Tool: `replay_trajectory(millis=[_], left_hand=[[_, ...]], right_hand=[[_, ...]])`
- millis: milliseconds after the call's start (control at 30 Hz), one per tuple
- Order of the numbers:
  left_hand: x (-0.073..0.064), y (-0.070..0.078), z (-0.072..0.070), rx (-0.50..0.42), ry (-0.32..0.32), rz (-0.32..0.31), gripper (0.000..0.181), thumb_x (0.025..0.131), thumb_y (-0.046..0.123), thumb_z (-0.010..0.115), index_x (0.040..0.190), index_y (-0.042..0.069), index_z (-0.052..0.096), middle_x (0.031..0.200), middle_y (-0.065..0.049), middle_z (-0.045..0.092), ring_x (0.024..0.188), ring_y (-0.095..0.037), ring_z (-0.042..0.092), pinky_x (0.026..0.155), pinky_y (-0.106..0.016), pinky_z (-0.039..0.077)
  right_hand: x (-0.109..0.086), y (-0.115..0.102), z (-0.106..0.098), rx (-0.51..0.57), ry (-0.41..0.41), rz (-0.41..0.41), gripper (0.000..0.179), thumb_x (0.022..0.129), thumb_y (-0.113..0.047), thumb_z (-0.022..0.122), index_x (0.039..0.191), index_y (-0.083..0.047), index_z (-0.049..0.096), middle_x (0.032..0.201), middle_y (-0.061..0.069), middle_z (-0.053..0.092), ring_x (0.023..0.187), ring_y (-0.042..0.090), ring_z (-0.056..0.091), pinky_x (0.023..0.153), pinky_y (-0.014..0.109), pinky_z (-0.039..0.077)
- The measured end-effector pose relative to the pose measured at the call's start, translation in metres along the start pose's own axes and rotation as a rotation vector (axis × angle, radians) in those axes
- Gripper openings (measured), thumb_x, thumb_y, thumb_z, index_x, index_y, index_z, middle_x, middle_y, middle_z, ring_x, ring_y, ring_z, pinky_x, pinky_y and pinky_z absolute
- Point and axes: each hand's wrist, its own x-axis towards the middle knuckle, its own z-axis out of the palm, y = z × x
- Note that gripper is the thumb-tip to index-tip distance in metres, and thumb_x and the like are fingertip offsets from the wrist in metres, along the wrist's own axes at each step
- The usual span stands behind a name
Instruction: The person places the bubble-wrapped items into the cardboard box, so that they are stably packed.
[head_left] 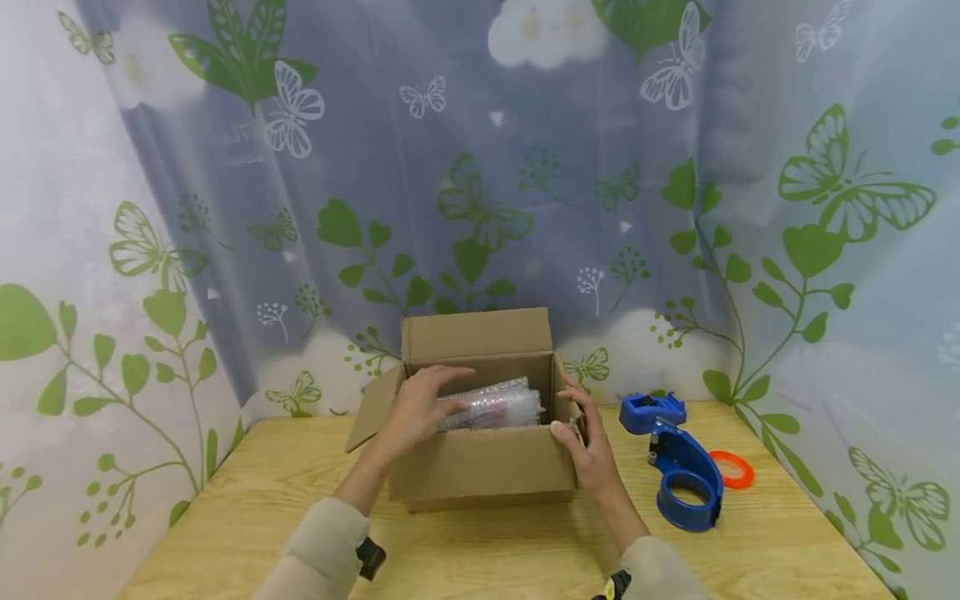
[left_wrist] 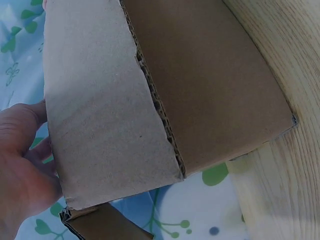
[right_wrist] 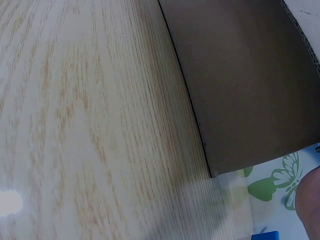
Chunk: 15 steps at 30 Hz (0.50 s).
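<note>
An open cardboard box (head_left: 483,471) stands on the table, its back flap raised and its left flap (head_left: 375,408) folded outward. Inside lies a bubble-wrapped bundle (head_left: 502,408) with a pinkish patch showing through the clear wrap. My left hand (head_left: 423,408) is over the box's left side, fingers stretched over the opening toward the bundle. In the left wrist view, that hand (left_wrist: 25,165) appears behind the box's front flap (left_wrist: 105,105). My right hand (head_left: 592,450) grips the front right corner, thumb on the front edge and fingers along the right side.
To the right of the box lie a blue tape dispenser (head_left: 690,483), a smaller blue dispenser (head_left: 651,412) and a red-orange tape roll (head_left: 742,471). A patterned curtain (head_left: 480,275) hangs behind the wooden table (head_left: 480,558) and along both sides.
</note>
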Motion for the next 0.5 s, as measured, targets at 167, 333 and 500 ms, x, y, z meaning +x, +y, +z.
replay_trajectory(millis=[167,333,500], left_hand=[[-0.001,-0.002,-0.003,-0.056,0.009,0.004,0.051,0.088,0.013,0.082,0.137,0.009,0.068,0.138,-0.013,0.066,0.131,-0.035,0.059,0.108,-0.053,0.049],[-0.012,-0.002,-0.012,-0.129,0.011,0.010,0.048,0.092,0.010,0.079,0.138,0.006,0.066,0.139,-0.014,0.065,0.132,-0.037,0.058,0.109,-0.056,0.048],[-0.029,-0.002,-0.026,-0.118,0.030,0.014,0.047,0.093,0.011,0.079,0.138,0.010,0.067,0.138,-0.012,0.066,0.130,-0.036,0.059,0.108,-0.057,0.048]], right_hand=[[0.001,-0.002,0.000,0.003,0.012,0.002,0.041,0.103,-0.009,0.056,0.143,-0.002,0.047,0.171,0.006,0.027,0.158,0.035,0.017,0.118,0.076,0.012],[0.001,-0.002,0.000,0.000,0.003,0.001,0.040,0.104,-0.009,0.057,0.143,-0.005,0.048,0.171,0.005,0.027,0.158,0.034,0.016,0.119,0.076,0.012],[0.001,-0.002,-0.006,-0.048,-0.022,0.016,0.040,0.105,-0.012,0.058,0.143,-0.009,0.049,0.171,0.004,0.026,0.159,0.033,0.015,0.119,0.075,0.012]])
